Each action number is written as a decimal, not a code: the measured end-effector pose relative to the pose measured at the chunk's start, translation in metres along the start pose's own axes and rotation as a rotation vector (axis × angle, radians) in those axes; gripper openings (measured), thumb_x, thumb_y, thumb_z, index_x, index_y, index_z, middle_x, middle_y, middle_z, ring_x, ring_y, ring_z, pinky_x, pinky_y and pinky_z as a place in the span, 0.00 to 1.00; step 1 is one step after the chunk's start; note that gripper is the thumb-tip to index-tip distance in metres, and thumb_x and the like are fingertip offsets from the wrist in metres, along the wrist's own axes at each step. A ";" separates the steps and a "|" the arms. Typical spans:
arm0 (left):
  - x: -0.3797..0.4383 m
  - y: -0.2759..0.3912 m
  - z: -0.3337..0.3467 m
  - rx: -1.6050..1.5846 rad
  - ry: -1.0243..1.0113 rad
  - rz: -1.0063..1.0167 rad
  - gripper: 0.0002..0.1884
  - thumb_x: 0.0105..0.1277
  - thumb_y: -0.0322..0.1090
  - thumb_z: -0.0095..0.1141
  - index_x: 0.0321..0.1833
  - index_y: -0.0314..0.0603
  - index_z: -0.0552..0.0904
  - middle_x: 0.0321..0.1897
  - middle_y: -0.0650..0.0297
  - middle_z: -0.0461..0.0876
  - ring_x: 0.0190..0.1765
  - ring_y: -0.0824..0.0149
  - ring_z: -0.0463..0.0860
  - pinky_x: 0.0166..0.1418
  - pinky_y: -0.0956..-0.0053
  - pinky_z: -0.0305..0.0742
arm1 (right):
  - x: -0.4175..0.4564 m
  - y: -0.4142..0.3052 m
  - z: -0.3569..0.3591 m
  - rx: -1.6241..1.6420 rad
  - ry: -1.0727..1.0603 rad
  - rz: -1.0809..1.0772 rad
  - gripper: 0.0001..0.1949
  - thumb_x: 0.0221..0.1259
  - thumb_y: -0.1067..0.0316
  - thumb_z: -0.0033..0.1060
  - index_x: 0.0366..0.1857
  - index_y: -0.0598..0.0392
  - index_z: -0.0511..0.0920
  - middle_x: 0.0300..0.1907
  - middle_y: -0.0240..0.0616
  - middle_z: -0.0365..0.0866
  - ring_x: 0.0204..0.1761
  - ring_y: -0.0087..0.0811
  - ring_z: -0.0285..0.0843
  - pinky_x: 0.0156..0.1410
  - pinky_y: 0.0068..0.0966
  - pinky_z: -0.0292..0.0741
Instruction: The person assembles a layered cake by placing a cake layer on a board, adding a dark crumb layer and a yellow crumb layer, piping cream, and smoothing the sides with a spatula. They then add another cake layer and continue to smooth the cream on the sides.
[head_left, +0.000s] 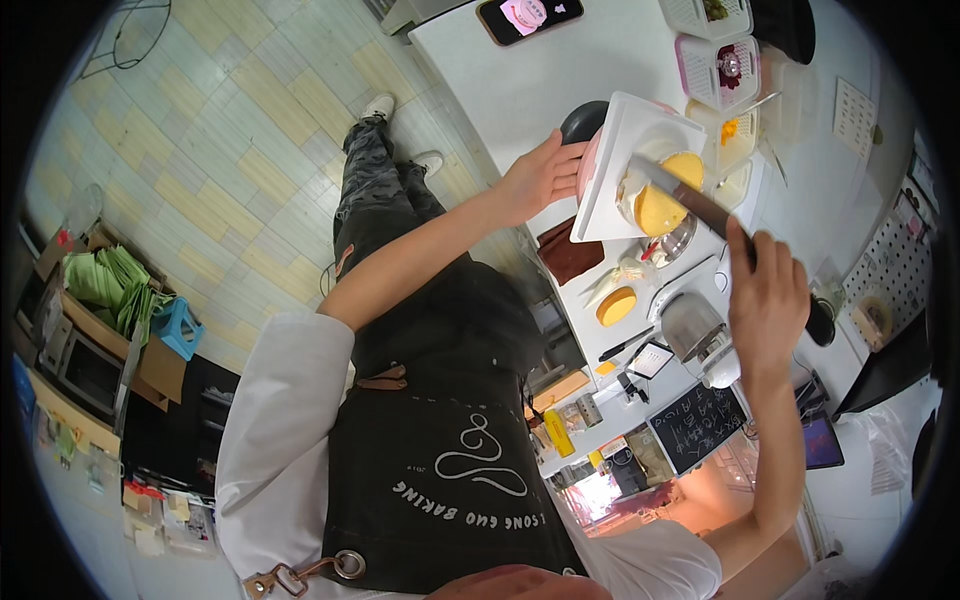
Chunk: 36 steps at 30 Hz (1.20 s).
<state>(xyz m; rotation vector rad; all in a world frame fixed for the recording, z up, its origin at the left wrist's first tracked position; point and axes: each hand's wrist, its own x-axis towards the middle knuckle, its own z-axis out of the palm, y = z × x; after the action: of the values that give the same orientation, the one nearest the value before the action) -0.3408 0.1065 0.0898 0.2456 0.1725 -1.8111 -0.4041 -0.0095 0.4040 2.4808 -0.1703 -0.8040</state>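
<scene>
My right hand (769, 300) is closed on the black handle of a broad metal blade (694, 201), a knife or spatula. The blade lies across yellow sponge cake (660, 211) with white cream beside it. The cake is on a white square board (600, 212). My left hand (540, 178), fingers extended, touches the pink rim (588, 169) under the board's near side; a dark round object (585, 122) is beside it. A separate sponge round (616, 306) lies on the table near a piping bag (609, 281) and a metal bowl (676, 241). The board hides much of what is below it.
Baskets (718, 73) holding fruit line the table's far side. A phone (529, 16) lies near the upper edge. A brown cloth (566, 251), a pen (626, 343), a glass-domed appliance (686, 326) and a written blackboard (697, 425) are nearby.
</scene>
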 end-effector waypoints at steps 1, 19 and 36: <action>-0.004 -0.001 0.004 0.017 0.010 -0.031 0.38 0.76 0.66 0.23 0.79 0.48 0.55 0.72 0.51 0.66 0.72 0.52 0.68 0.78 0.58 0.56 | 0.002 0.006 0.006 -0.021 0.017 0.027 0.17 0.55 0.73 0.58 0.50 0.52 0.82 0.32 0.31 0.72 0.36 0.30 0.73 0.38 0.27 0.71; 0.009 0.020 0.000 -0.058 0.055 0.030 0.38 0.76 0.64 0.29 0.75 0.37 0.62 0.68 0.52 0.72 0.65 0.57 0.76 0.74 0.62 0.61 | -0.018 0.000 0.001 0.103 -0.037 0.075 0.21 0.51 0.75 0.59 0.53 0.49 0.82 0.35 0.33 0.75 0.36 0.34 0.76 0.39 0.29 0.74; -0.013 -0.036 -0.017 -0.177 0.167 -0.177 0.33 0.78 0.61 0.33 0.63 0.34 0.72 0.64 0.52 0.75 0.69 0.55 0.73 0.75 0.61 0.64 | 0.000 0.030 0.005 0.241 -0.150 0.134 0.20 0.53 0.75 0.61 0.51 0.45 0.84 0.31 0.33 0.76 0.33 0.35 0.79 0.37 0.34 0.76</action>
<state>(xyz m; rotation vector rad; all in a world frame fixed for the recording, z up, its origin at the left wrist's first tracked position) -0.3712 0.1320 0.0761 0.2627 0.4834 -1.9365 -0.4057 -0.0377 0.4156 2.5954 -0.5082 -0.9607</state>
